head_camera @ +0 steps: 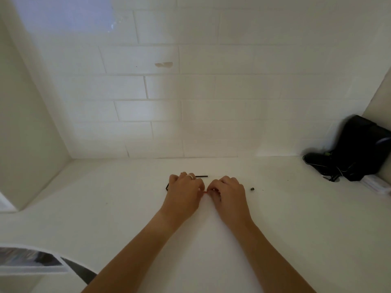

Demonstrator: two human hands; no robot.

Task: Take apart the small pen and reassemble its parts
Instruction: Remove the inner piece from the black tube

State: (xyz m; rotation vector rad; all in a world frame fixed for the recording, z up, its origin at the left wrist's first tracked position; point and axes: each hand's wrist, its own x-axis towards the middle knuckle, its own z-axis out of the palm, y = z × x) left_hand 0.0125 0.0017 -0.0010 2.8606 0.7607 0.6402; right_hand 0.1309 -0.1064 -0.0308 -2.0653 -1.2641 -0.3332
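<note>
Both hands are meeting over the middle of the white table [127, 208]. The left hand [183, 191] and the right hand [229, 195] are pinching a thin red pen part [204, 192] between them, fingers closed on its two ends. A slim black pen tube [202, 176] is lying at 12 o'clock from the left hand, and a small black cap [252, 189] is sitting at 3 o'clock, near the right hand. A black bag [359, 149] is leaning in the far corner at 2 o'clock.

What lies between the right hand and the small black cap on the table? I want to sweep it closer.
Nothing: in the head view, bare white table separates the right hand from the small black cap.
</note>
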